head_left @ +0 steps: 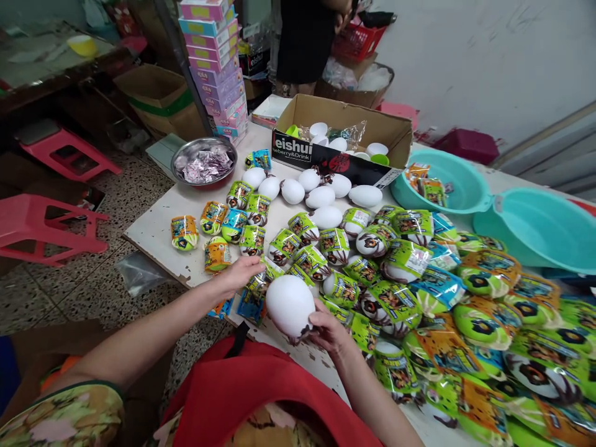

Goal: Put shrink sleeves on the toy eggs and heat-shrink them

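Observation:
My right hand is closed around the lower right side of a large white plastic egg with dark brown claw-like marks at its lower end. Left of the egg, my left hand has its fingers pinched at the edge of a green printed wrapper; the egg partly hides that wrapper. Blue printed wrappers lie below it at the table edge. Beyond my hands, several bare white eggs sit in a loose group. Eggs in green printed wrappers surround them.
A metal bowl of small sachets stands at the table's left edge, near stacked boxes. An open carton holds egg shells. Two turquoise basins stand right, behind heaped wrapped eggs. A person stands behind; pink stools are left.

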Demonstrator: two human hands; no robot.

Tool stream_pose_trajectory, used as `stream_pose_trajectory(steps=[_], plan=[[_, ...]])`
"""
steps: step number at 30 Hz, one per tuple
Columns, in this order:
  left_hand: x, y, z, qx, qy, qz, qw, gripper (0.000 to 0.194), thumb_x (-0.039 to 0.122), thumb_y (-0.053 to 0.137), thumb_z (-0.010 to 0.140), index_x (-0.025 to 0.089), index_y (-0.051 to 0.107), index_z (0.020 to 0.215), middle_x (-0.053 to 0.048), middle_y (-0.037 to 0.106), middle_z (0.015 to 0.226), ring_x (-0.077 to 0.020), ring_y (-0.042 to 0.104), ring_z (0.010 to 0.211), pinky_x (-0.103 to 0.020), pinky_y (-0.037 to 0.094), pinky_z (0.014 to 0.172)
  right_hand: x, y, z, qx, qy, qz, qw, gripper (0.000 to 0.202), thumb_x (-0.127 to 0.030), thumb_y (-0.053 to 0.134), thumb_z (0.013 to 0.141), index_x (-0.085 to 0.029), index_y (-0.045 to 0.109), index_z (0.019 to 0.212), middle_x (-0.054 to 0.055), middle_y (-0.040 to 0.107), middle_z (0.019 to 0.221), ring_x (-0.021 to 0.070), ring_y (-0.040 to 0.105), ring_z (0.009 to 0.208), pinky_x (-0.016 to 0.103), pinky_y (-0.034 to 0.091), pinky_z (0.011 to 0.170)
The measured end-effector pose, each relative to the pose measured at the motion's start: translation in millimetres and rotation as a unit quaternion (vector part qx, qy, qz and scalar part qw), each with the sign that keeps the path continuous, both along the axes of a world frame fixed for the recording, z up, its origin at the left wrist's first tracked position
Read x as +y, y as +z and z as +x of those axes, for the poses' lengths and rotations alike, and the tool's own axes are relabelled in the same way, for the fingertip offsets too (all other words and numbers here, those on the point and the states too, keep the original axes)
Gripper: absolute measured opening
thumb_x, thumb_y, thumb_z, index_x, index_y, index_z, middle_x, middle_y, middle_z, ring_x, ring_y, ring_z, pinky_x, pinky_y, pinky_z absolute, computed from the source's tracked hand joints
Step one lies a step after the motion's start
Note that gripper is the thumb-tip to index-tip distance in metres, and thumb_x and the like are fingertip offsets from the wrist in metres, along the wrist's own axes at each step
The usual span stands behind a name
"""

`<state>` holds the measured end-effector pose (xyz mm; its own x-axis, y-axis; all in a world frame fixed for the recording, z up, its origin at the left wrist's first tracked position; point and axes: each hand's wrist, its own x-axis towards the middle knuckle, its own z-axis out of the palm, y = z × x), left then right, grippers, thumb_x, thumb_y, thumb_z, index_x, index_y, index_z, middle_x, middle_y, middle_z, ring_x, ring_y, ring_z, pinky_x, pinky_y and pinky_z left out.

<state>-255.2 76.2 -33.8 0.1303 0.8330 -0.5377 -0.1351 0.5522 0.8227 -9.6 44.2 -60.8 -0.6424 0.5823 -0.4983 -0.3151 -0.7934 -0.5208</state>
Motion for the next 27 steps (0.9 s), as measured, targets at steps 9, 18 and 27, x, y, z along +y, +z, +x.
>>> stream_pose_trajectory(steps=[9, 18, 27], plan=[[1.3, 15.8, 4.0, 0.045, -0.17, 0.067, 0.982, 0.032, 0.038, 0.078, 0.066, 0.017, 0.055, 0.064, 0.01, 0.031, 0.054, -0.0077, 0.026, 0.052, -0.023, 0.018, 0.049, 13.0, -9.1, 3.0, -0.047, -0.193, -0.089, 0.976, 0.06, -0.055, 0.069, 0.058, -0.04, 0.058, 0.115, -0.001, 0.07, 0.104, 0.0275, 0.063, 0.097, 0.046, 0.052, 0.08], [10.1, 15.1, 6.8, -0.024, -0.129, 0.002, 0.991, 0.037, 0.051, 0.071, 0.071, 0.014, 0.065, 0.072, 0.004, 0.056, 0.062, -0.0088, 0.044, 0.055, -0.022, 0.03, 0.051, 5.4, -5.4, -3.1, 0.021, -0.143, -0.046, 0.988, 0.077, -0.038, 0.079, 0.05, -0.031, 0.056, 0.123, 0.005, 0.071, 0.105, 0.03, 0.066, 0.089, 0.049, 0.052, 0.079], [14.2, -2.7, 3.8, -0.124, 0.076, -0.058, 0.988, 0.033, 0.033, 0.08, 0.067, 0.017, 0.069, 0.094, -0.004, 0.074, 0.086, -0.0158, 0.067, 0.074, -0.026, 0.051, 0.073, 0.0, -13.0, 16.2, -0.01, -0.175, -0.129, 0.976, 0.061, -0.037, 0.081, 0.053, -0.025, 0.065, 0.111, 0.005, 0.074, 0.088, 0.0327, 0.067, 0.09, 0.053, 0.051, 0.082]])
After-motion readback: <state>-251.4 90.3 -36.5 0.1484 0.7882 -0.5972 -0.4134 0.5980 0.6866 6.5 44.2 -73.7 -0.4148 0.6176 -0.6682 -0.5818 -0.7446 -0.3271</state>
